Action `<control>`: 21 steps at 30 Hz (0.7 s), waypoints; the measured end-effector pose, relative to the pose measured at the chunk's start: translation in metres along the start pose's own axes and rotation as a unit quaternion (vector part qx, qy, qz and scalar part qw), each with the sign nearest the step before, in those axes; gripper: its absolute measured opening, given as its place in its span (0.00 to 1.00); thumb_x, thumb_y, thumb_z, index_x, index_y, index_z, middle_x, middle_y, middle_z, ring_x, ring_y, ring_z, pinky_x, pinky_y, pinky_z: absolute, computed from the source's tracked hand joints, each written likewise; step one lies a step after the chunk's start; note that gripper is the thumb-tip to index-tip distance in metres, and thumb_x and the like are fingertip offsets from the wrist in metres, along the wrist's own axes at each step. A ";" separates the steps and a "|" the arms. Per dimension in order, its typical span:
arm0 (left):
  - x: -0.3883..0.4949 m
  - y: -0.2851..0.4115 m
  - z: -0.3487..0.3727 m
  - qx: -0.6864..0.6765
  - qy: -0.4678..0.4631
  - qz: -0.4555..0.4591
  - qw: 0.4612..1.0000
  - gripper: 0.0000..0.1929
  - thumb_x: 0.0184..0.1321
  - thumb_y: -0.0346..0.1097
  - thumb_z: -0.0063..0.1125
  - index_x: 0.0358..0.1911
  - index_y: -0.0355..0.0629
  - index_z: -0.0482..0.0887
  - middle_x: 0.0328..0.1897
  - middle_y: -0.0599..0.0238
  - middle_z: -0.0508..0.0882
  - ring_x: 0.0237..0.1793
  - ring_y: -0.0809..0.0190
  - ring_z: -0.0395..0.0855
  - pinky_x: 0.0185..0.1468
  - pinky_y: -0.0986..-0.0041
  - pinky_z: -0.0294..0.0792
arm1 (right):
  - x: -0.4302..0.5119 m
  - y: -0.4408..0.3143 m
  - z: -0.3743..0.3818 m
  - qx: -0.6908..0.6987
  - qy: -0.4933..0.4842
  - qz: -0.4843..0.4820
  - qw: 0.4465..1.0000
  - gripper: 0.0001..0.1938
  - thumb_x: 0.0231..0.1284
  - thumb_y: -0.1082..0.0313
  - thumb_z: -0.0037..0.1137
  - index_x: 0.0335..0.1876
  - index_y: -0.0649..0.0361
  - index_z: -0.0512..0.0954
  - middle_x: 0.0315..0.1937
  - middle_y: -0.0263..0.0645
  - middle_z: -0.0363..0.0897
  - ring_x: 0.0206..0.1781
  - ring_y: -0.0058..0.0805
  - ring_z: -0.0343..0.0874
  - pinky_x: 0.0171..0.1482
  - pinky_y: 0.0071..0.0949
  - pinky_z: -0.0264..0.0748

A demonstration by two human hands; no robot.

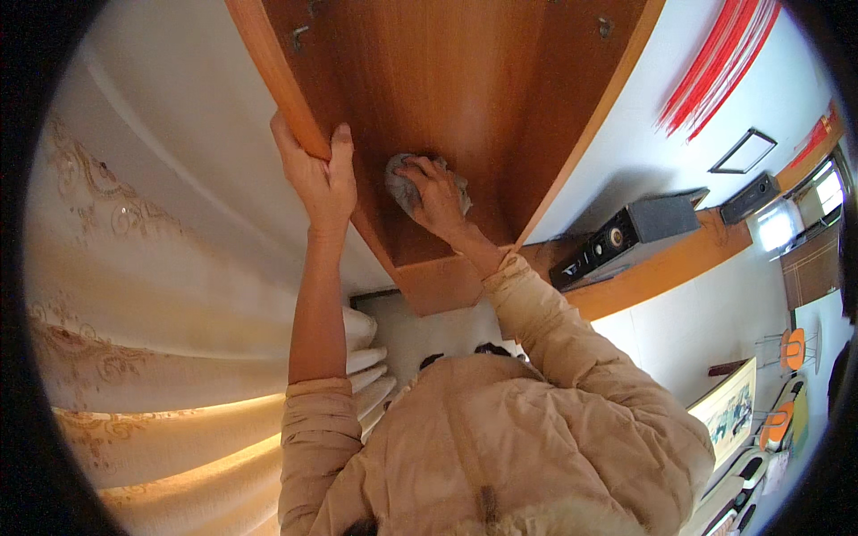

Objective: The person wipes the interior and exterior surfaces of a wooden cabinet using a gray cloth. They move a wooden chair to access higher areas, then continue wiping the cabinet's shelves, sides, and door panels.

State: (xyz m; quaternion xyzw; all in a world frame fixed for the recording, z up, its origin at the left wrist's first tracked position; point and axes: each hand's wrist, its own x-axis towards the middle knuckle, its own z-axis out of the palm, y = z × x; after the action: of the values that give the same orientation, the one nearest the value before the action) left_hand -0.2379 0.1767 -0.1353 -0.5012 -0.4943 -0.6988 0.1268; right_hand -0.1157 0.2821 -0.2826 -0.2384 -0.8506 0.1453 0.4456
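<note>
My left hand (320, 175) grips the left front edge of an open wooden cabinet (462, 74), thumb inside and fingers around the outside. Deep in the cabinet, my right hand (439, 197) presses a crumpled grey cloth (404, 184) low down, near the bottom panel. Part of the cloth is hidden under my fingers. I cannot tell whether it rests on the bottom panel or against the back one. Small metal fittings (298, 37) show on the cabinet's inner side walls above my hands.
Pale embroidered curtains (167, 375) hang close along my left side. On the right, a black speaker (623, 234) stands on a long wooden ledge (663, 271) beside the cabinet. Red strands (720, 67) and an empty frame (743, 151) are on the wall. Farther off are orange chairs (794, 348).
</note>
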 end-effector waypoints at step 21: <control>-0.268 -0.049 0.051 0.337 -0.451 0.049 0.825 0.26 0.53 0.34 0.64 0.58 0.40 0.76 0.64 0.55 0.73 0.63 0.51 0.70 0.64 0.56 0.63 | -0.084 0.101 -0.015 -0.214 -0.160 0.192 0.944 0.28 0.55 0.68 0.59 0.64 0.60 0.67 0.62 0.52 0.62 0.61 0.59 0.65 0.64 0.51 0.69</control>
State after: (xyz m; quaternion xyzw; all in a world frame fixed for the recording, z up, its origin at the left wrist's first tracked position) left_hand -0.1172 0.1567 -0.3837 -0.7101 -0.6762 -0.1774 0.0842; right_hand -0.0346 0.3233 -0.3784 -0.4602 -0.8600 0.0792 0.2057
